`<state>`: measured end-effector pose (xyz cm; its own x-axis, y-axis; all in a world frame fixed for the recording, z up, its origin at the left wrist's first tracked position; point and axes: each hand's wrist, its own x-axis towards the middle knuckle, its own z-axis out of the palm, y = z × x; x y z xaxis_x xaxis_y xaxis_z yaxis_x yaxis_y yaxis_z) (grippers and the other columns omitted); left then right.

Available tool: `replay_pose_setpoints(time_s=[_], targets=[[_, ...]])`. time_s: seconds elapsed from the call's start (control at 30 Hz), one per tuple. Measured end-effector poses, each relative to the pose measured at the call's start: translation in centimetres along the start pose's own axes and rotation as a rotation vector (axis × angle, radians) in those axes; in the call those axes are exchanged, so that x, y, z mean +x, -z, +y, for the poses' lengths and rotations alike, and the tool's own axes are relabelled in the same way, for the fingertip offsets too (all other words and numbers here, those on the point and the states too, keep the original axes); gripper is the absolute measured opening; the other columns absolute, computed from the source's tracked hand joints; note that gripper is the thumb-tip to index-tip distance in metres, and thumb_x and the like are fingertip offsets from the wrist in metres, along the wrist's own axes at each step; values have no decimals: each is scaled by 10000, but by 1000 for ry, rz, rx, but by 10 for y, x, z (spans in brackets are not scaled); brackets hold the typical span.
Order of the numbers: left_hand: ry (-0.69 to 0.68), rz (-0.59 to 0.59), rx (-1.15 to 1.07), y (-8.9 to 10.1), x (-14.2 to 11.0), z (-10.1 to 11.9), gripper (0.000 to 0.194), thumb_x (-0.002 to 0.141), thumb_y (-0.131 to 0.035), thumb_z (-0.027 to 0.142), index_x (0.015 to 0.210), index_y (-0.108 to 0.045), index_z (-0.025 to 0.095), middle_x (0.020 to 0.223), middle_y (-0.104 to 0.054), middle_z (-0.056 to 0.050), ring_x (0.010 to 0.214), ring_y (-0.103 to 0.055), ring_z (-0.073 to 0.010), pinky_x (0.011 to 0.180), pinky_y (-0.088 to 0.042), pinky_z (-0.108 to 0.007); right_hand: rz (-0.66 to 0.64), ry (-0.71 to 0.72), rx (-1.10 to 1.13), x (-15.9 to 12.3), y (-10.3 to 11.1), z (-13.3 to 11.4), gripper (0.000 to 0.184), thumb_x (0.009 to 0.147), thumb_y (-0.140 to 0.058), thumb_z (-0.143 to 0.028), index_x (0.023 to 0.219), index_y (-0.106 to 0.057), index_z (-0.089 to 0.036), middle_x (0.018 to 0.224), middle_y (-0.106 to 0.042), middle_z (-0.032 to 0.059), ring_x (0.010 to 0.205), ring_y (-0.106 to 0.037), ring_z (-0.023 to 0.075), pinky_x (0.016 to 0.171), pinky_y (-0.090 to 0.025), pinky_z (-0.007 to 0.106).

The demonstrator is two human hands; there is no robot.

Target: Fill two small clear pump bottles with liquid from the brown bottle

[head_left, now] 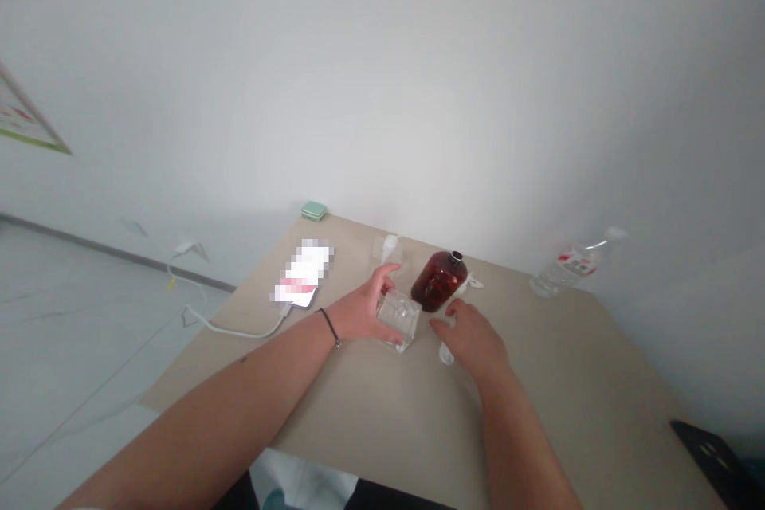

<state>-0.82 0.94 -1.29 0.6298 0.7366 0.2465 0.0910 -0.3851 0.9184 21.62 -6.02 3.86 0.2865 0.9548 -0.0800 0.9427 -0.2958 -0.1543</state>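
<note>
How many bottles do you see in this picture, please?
3: a square glass bottle in the left hand, a dark red bottle behind it, a plastic water bottle lying far right. A pale clear thing behind may be another.

Soft, diffuse light brightened the wall (382,80), the left hand (358,311) cast only a faint shadow, and the wide view bowed at its edges.

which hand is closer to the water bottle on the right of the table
Right. The right hand is left of the water bottle and nearer the camera, with open table between them. The left hand is farther left, holding a clear glass jar.
</note>
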Motion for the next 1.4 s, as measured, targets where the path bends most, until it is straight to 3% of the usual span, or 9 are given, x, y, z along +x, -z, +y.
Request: replay_pose_setpoints(time_s=[0.13, 0.33, 0.5, 0.63, 0.83, 1.13, 1.4], targets=[[-10, -3, -13, 0, -1, 2, 1319, 508, -961, 450, 1530, -146, 277, 1211, -471, -98, 998, -562, -244, 962, -452, -491, 67, 44, 5, 2, -8, -4, 491, 827, -657, -408, 1239, -574, -154, 1250, -677, 201, 1169, -637, 354, 901, -472, 418], [-6, -7, 1, 1, -1, 4, 1320, 512, -957, 460, 1532, -142, 269, 1197, -479, -94, 1001, -565, -246, 959, -466, -478, 45, -4, 9, 7, -11, -2, 399, 834, -629, -467, 1094, -587, -167, 1086, -721, 184, 1042, -693, 345, 836, -490, 422], [1, 0, 16, 0, 0, 0, 1350, 483, -967, 479, 1533, -148, 255, 1201, -482, -101, 983, -564, -240, 954, -467, -477, 61, -79, 48, 12, -5, 8, 408, 824, -581, -370, 1179, -526, -176, 1124, -704, 164, 1026, -692, 317, 841, -478, 404], [4, 5, 8, -1, 0, -3, 1344, 479, -969, 486, 1534, -165, 266, 1199, -487, -92, 935, -555, -212, 935, -472, -462, 146, -117, 118, 16, -1, 17, 395, 846, -509, -312, 1222, -524, -192, 1093, -690, 123, 1037, -672, 289, 869, -479, 389], [24, -9, 8, 0, -1, -1, 1333, 503, -963, 472, 1541, -148, 284, 1197, -485, -79, 883, -541, -177, 888, -489, -420, 293, -102, 108, 27, -8, 27, 416, 886, -452, -240, 1272, -603, -202, 1183, -639, 135, 1124, -625, 281, 979, -468, 395], [15, -4, -1, 0, -2, -3, 1312, 505, -966, 458, 1537, -172, 295, 1175, -486, -67, 865, -541, -166, 844, -504, -397, 241, -80, 37, 47, -21, 28, 492, 932, -463, -297, 1408, -580, -251, 1267, -604, 186, 1180, -601, 350, 980, -475, 508], [30, -4, -22, 0, -1, -2, 1320, 499, -969, 459, 1539, -175, 283, 1157, -491, -68, 917, -555, -194, 894, -491, -425, 261, -52, 54, 41, -17, 20, 359, 938, -492, -309, 1242, -666, -230, 1231, -622, 193, 1188, -586, 373, 953, -433, 547]])
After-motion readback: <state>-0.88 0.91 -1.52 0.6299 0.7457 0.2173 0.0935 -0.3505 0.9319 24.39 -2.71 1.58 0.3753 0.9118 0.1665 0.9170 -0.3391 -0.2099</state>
